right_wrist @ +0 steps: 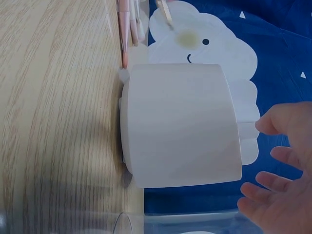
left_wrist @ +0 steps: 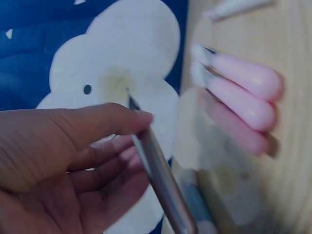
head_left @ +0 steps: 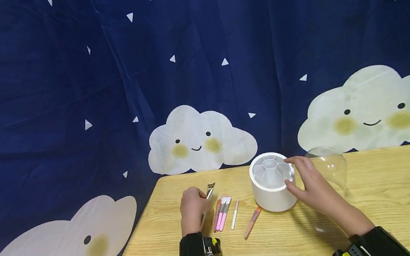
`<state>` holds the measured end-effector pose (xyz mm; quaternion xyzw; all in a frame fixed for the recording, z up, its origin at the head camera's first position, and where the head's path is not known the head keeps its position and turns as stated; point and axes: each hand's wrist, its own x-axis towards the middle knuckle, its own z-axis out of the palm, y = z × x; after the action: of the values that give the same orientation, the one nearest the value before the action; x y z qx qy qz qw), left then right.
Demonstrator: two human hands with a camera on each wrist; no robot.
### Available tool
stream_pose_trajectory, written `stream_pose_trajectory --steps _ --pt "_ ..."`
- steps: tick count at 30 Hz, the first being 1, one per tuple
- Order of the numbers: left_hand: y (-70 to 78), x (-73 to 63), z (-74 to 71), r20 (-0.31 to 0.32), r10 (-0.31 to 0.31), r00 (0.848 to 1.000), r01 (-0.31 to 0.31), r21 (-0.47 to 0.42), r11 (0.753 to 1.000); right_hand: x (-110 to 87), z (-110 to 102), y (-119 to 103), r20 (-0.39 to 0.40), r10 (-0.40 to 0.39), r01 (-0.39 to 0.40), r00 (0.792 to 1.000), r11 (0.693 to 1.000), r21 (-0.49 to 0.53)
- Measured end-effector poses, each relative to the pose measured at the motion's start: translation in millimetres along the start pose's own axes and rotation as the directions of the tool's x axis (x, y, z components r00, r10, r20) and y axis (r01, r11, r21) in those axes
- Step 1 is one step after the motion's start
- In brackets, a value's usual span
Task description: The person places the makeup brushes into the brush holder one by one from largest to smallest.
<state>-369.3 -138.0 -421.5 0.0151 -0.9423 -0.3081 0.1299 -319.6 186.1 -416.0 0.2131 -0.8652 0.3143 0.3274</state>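
My left hand (head_left: 193,208) pinches a slim makeup brush (left_wrist: 163,183) with a shiny brownish handle between thumb and fingertips. To its right lie several makeup brushes, among them pink-handled ones (head_left: 223,217) with white bristles, a thin white one (head_left: 235,215) and an orange-tipped one (head_left: 252,222). A round white brush holder (head_left: 276,200) stands upright, a clear divided insert (head_left: 270,172) showing in its top. Beside its rim my right hand (head_left: 314,187) is spread, thumb and forefinger apart. In the right wrist view, the thumb tip overlaps the insert's edge (right_wrist: 247,128).
A clear dome cover (head_left: 329,168) stands right of the holder, behind my right hand. The wooden table (head_left: 401,197) extends to the right. Behind it hangs a dark blue curtain (head_left: 203,81) with smiling clouds and white triangles.
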Motion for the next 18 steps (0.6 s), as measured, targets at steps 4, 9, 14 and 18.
stream_pose_trajectory --steps 4,9,14,18 --pt "11.5 4.5 -4.2 -0.039 0.033 0.999 -0.039 -0.184 0.982 2.6 -3 0 -0.036 -0.029 0.028 0.999 1.0 -0.008" --pt "38.8 3.7 -7.7 -0.108 0.119 0.987 -0.154 -0.422 0.893 10.4 -13 -9 -0.09 -0.018 0.019 0.996 1.0 0.004" --pt "71.9 -4.9 -6.2 -0.191 0.236 0.953 -0.302 -0.513 0.804 20.5 -22 -24 -0.065 0.039 -0.036 0.997 0.998 0.053" --pt "96.2 -15.8 -2.4 -0.239 0.296 0.925 -0.379 -0.536 0.754 30.1 -21 -34 0.015 0.081 -0.083 0.997 0.986 0.144"
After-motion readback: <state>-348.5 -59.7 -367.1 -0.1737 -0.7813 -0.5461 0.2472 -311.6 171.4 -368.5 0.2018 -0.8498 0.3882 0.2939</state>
